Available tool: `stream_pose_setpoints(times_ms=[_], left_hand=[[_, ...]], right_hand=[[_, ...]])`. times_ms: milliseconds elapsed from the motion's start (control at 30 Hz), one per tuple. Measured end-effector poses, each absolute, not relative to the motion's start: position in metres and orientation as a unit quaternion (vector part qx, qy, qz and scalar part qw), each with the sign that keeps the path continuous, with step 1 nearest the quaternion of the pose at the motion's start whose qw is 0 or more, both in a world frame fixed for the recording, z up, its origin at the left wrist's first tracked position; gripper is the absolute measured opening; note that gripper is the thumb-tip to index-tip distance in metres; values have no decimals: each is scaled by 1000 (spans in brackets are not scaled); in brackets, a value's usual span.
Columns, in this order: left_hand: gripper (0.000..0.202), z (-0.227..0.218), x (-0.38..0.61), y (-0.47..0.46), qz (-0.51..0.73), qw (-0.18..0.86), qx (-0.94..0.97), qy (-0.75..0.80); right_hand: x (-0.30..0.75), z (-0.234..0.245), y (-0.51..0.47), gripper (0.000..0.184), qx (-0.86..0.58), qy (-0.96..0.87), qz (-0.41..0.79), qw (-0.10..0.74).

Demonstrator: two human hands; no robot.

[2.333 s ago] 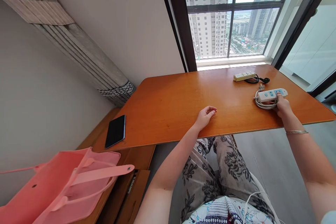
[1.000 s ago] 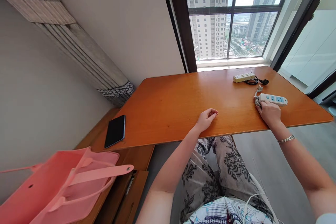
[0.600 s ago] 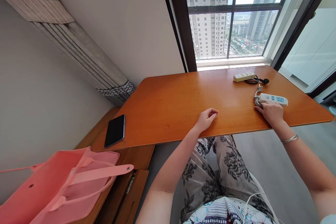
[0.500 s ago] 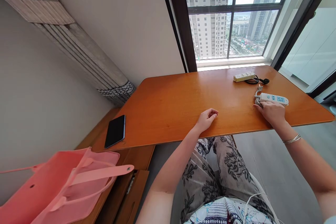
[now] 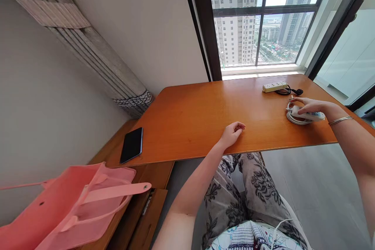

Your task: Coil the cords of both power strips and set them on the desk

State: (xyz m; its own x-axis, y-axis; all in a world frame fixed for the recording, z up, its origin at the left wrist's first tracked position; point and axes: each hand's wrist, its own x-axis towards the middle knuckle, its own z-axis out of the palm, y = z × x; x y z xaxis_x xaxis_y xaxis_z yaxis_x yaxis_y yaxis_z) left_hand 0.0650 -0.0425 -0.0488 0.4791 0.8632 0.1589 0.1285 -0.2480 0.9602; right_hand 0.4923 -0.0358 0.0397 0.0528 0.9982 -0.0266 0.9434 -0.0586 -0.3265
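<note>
On the right part of the wooden table point(image 5: 187, 113) lies a white power strip point(image 5: 316, 116) with its pale cord point(image 5: 299, 121) coiled beside it. My right hand point(image 5: 312, 106) arches over this strip, partly covering it. Its thumb and fingers are apart, with the fingertips close to the cord's plug end; whether they touch it is hard to tell. My left hand point(image 5: 232, 134) rests at the table's front edge, fingers loosely curled in, with nothing visible in them.
A cream power strip point(image 5: 274, 87) with a black cord and plug point(image 5: 298, 91) lies farther back. At the table's left end is a dark tablet point(image 5: 131, 145). An open pink bag point(image 5: 73, 203) stands lower left. A window point(image 5: 258, 19) rises behind the table.
My right hand has lifted off the front of the white power strip and shifted back over its top, uncovering the coiled cord. My left hand stays in place. The view has shifted slightly.
</note>
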Motion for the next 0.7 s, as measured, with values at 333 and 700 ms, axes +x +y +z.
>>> stream_pose_setpoints(times_ms=[333, 700], left_hand=[[23, -52, 64, -41, 363, 491, 709, 351], [23, -51, 65, -43, 365, 476, 719, 352]], right_hand=[[469, 30, -9, 107, -680, -697, 32, -225], [458, 36, -12, 86, -675, -701, 44, -228]])
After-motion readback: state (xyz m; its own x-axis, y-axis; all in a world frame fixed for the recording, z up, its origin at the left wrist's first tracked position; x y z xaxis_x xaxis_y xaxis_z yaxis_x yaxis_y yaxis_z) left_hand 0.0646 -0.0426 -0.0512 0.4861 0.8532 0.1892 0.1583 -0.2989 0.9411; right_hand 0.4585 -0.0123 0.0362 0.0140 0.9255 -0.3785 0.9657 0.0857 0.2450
